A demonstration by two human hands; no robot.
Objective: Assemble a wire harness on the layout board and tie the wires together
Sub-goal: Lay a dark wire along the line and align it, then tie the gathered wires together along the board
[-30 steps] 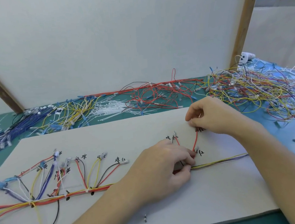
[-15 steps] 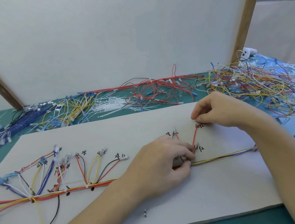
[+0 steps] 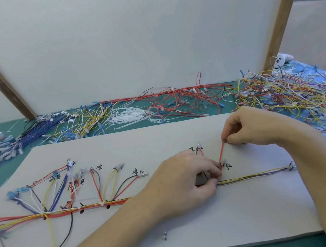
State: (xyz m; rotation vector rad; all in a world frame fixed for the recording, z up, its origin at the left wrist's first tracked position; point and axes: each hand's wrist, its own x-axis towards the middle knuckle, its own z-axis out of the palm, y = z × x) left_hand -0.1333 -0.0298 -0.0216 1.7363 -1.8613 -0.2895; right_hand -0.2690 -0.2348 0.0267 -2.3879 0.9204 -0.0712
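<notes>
On the layout board (image 3: 159, 139), the right hand (image 3: 251, 127) pinches the red wire (image 3: 221, 153) tip at 1 o'clock. The left hand (image 3: 183, 182) pinches the wire bundle (image 3: 251, 176) at center. The wire looks thin and limp, best held near its ends.

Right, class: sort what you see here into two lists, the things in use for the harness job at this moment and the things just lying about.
In use:
- layout board
- red wire, its end pinched in the right hand
- wire bundle, gripped by the left hand

Lying about:
- white cable ties
- loose red wires
- blue wires
- tangled wire heap
- small connector
</notes>
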